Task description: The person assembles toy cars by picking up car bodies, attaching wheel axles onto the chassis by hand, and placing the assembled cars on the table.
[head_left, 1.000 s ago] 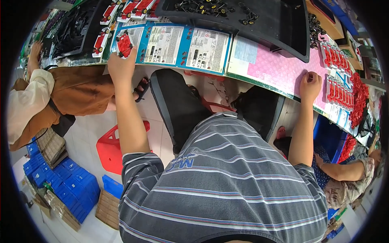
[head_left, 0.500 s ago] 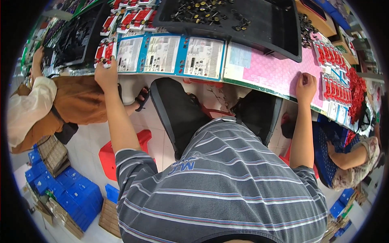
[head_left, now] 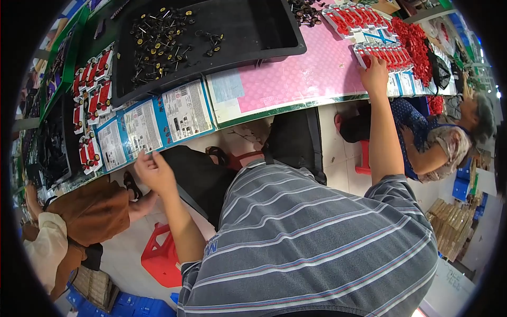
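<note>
My left hand [head_left: 156,173] hovers at the table's near edge, beside the printed card sheets [head_left: 142,127]. Its fingers are apart with nothing in them. My right hand [head_left: 374,78] reaches over the far right of the table, thumb and fingers closed on the leftmost piece of a row of red-and-white toy car bodies [head_left: 390,57]. A second row of similar bodies [head_left: 356,18] lies behind it. On the left, several red-and-white toy cars [head_left: 95,98] stand in a cluster on the table, one of them [head_left: 90,153] near the front edge.
A large black tray [head_left: 253,55] holds black-and-yellow wheels on axles [head_left: 158,47]. Pink bubble sheet [head_left: 296,84] covers the table's middle. A heap of red parts [head_left: 412,47] lies at the right. Co-workers sit on both sides; a red stool [head_left: 163,259] stands behind on the left.
My view has turned right. The left hand has come away from the toy cars and back over the table edge. My right hand has moved forward onto the row of car bodies.
</note>
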`<action>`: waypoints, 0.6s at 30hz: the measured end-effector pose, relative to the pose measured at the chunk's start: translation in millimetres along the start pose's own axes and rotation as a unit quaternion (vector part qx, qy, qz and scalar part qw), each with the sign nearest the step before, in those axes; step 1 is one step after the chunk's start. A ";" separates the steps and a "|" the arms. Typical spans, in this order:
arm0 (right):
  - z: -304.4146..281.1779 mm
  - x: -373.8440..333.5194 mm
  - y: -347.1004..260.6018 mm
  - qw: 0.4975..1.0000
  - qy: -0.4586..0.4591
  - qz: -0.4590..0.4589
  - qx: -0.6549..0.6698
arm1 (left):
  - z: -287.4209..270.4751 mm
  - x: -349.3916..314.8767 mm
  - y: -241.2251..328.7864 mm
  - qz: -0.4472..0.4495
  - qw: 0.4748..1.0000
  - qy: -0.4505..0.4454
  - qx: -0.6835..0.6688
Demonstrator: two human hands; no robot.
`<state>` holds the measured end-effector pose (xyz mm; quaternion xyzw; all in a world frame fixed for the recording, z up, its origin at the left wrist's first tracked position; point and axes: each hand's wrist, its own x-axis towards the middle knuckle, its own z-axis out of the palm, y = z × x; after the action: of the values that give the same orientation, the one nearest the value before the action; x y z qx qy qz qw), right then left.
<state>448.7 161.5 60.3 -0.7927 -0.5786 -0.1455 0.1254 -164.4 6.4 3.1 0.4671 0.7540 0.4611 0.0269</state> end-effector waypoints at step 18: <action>-99.7 -73.7 -151.8 0.877 0.066 -0.196 0.434 | 86.3 -60.7 178.8 -0.288 0.540 -0.472 -0.634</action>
<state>274.2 105.3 129.6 -0.5173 -0.7175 0.0469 0.4641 31.9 44.8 58.7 0.2362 0.2369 0.4987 0.7996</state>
